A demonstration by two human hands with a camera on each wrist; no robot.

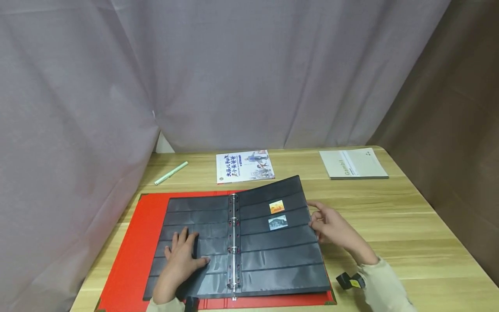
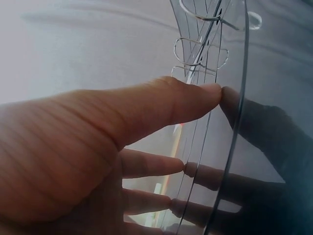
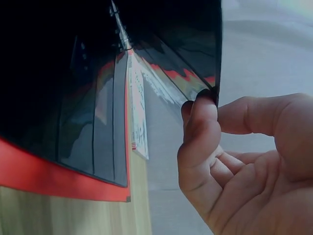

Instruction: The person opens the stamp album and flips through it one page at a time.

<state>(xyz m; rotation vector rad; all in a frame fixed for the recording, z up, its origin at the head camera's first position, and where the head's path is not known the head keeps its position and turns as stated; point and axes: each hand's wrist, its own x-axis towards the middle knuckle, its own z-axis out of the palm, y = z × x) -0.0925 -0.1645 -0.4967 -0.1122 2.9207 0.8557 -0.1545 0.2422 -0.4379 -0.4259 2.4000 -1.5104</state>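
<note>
A red ring-binder stamp album (image 1: 134, 242) lies open on the table, its metal rings (image 1: 233, 250) down the middle. My left hand (image 1: 179, 260) rests with spread fingers on the black left page (image 1: 196, 203). In the left wrist view its thumb (image 2: 161, 103) and fingertips touch the glossy pocket sheet. My right hand (image 1: 333, 225) pinches the outer edge of the right-hand black page (image 1: 280, 260) between thumb and fingers, and that page is partly raised. Two stamps sit in its pockets, an orange one (image 1: 277, 207) above a grey-blue one (image 1: 278, 222).
Behind the album lie a pale green pen (image 1: 170, 173), a white illustrated booklet (image 1: 244, 167) and, at the right, a notebook marked Gambit (image 1: 353, 163). The wooden table (image 1: 413, 242) meets a grey curtain (image 1: 249, 78) at the back and a brown one on the right.
</note>
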